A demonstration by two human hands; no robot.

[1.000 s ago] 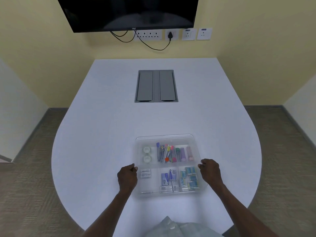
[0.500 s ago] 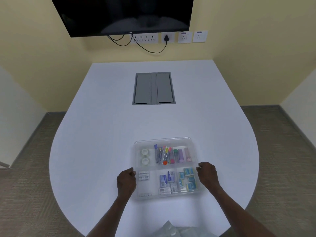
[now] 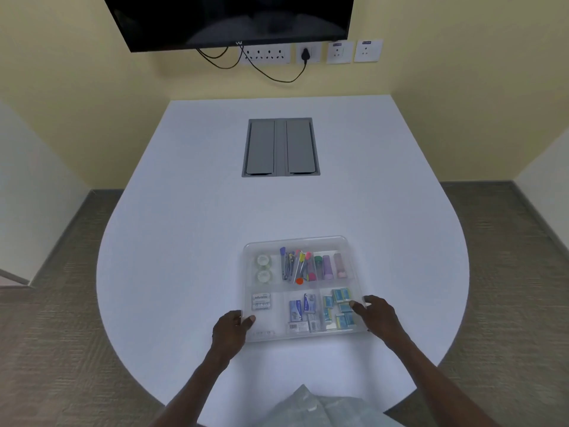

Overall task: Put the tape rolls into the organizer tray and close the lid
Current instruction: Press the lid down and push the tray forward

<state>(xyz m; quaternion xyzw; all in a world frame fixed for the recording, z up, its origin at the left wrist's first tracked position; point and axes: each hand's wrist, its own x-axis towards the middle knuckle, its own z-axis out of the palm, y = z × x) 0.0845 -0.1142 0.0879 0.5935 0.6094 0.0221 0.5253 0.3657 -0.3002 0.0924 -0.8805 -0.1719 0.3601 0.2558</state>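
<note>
Head view: clear organizer tray (image 3: pixel 303 241) on white table (image 3: pixel 184 241), lid on. Two tape rolls (image 3: pixel 264 268) seen in far-left compartment. Tray edges gripped by left hand (image 3: pixel 230 329) and right hand (image 3: pixel 376 315).

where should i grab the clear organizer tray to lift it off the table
Grip the organizer tray by its two short side walls, coming from left and right as the left hand and right hand do now. It lies wide and flat, so opposed side holds should keep it level.
</note>
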